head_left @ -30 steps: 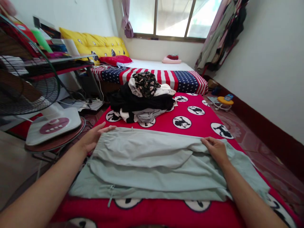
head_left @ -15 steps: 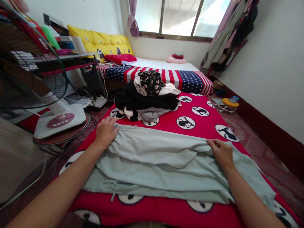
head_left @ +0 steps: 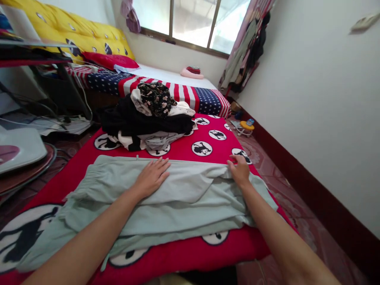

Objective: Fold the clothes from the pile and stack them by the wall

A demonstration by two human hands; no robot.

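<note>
Pale green garment (head_left: 184, 198) lies spread flat across our red blanket (head_left: 219, 152), just in front of a pile of clothes (head_left: 148, 118). Our left hand (head_left: 152, 176) rests on it open, palm down with fingers splayed. Our right hand (head_left: 240, 171) sits at its far right edge, and we cannot tell whether it pinches the cloth.

The trousers (head_left: 184, 198) lie flat across the blanket (head_left: 190, 253) on the floor. The left hand (head_left: 152, 176) rests flat on their middle, and the right hand (head_left: 240, 171) on their far edge, further right. A pile of clothes (head_left: 148, 118) sits behind them, with the mattress (head_left: 178, 77) behind that. The fan base (head_left: 18, 148) stands to the left.
</note>
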